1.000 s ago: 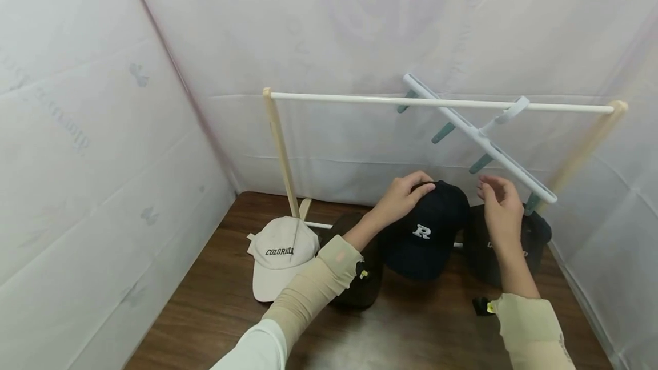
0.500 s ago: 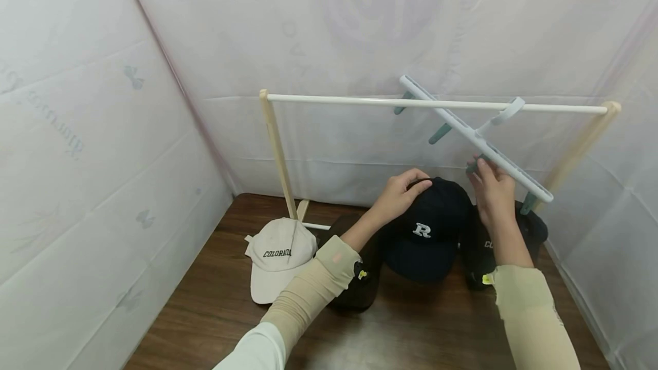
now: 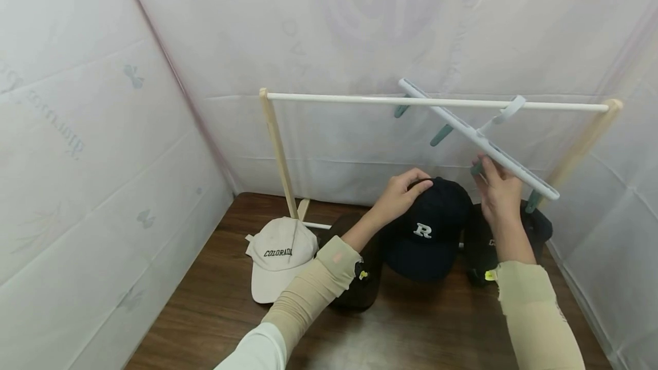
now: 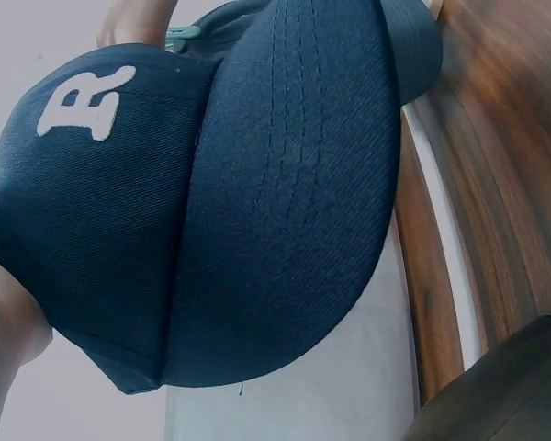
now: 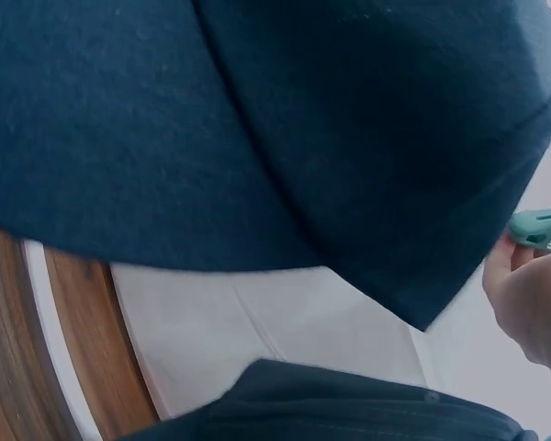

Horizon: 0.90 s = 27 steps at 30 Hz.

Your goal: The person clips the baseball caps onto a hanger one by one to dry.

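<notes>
My left hand [image 3: 398, 198] grips the top of a navy baseball cap [image 3: 422, 253] with a white R, thumb in front. The cap is held above the table, its brim pointing down. With the thumb and fingers of my right hand [image 3: 501, 193] I pinch a teal clip [image 5: 537, 228] under a pale blue clip hanger [image 3: 462, 127], just right of the navy cap. The hanger slants across the rack's white top rail [image 3: 360, 99], its hook over that rail. A dark cap [image 3: 537, 230], partly behind my right wrist, is below the hanger's near end clip [image 3: 533, 201].
A cream cap [image 3: 283, 244] lettered COLORADO stands at the rack's left foot. Beside it a dark brown cap [image 3: 367, 290] is partly covered by my left forearm. Wooden posts [image 3: 277, 153] hold the rack on the brown table [image 3: 205, 301], with white sheeting behind.
My right hand has moved up and slightly left from above the dark cap to the hanger's clip and taken hold of it. My left hand and the navy cap have hardly moved.
</notes>
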Each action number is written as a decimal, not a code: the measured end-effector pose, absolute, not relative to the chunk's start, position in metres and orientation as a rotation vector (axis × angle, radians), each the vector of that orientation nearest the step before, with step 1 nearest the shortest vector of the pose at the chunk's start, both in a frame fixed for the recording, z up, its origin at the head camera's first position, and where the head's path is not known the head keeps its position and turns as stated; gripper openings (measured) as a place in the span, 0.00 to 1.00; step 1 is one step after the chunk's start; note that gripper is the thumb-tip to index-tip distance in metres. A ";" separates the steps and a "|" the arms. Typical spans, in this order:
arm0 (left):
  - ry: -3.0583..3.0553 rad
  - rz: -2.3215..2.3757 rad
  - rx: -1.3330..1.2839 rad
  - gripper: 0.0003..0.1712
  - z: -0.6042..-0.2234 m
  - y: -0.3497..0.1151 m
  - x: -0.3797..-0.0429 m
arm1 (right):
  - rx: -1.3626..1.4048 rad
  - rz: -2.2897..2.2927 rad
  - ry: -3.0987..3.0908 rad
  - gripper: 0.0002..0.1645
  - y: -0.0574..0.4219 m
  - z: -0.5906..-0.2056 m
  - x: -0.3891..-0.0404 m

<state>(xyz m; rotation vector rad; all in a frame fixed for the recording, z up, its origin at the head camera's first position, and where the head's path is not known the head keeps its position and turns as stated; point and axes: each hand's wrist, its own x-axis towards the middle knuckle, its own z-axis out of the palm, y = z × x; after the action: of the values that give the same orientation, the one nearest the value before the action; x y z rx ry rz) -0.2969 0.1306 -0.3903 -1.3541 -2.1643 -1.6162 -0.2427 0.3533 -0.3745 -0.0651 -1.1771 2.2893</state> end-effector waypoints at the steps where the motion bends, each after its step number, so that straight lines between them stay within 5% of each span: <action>1: -2.165 -1.616 -1.356 0.11 -0.390 0.131 -0.297 | -0.071 2.278 -1.200 0.24 0.354 -0.374 -0.241; 27: -2.205 -1.555 -1.395 0.11 -0.395 0.141 -0.293 | -0.085 1.901 -1.569 0.18 0.385 -0.365 -0.219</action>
<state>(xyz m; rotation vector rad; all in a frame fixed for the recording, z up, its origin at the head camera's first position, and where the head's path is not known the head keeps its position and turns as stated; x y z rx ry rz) -0.2931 0.1414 -0.3953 -1.3950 -2.2050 -1.5553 -0.2194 0.3851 -0.3646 -0.0854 -1.5692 1.9011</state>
